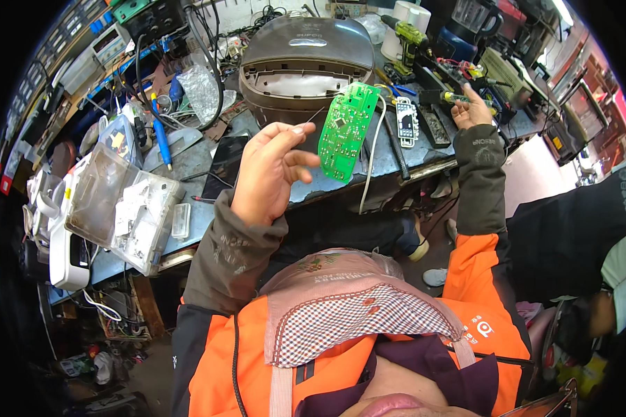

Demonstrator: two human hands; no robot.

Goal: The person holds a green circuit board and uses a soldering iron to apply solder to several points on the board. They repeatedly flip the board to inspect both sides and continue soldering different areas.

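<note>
My left hand point(275, 167) is raised over the front of the bench, thumb and forefinger pinched on a thin dark wire-like piece; its other fingers curl loosely. Just right of the fingertips a green circuit board point(348, 132) stands tilted, small components and a square chip facing me. A pale cable point(374, 153) runs down past its right edge. Further right, my right hand point(473, 111) reaches over the bench, thumb and fingers apart around a translucent yellow-green handle point(455, 97), perhaps a screwdriver's. Whether it touches the handle I cannot tell.
Behind the board sits a dark brown rice cooker body point(306, 55) with an open front panel. A white perforated frame point(406, 121) lies right of it, near a green drill point(407, 35). At left are an open parts box point(142, 215), a blue soldering iron point(161, 139) and cables.
</note>
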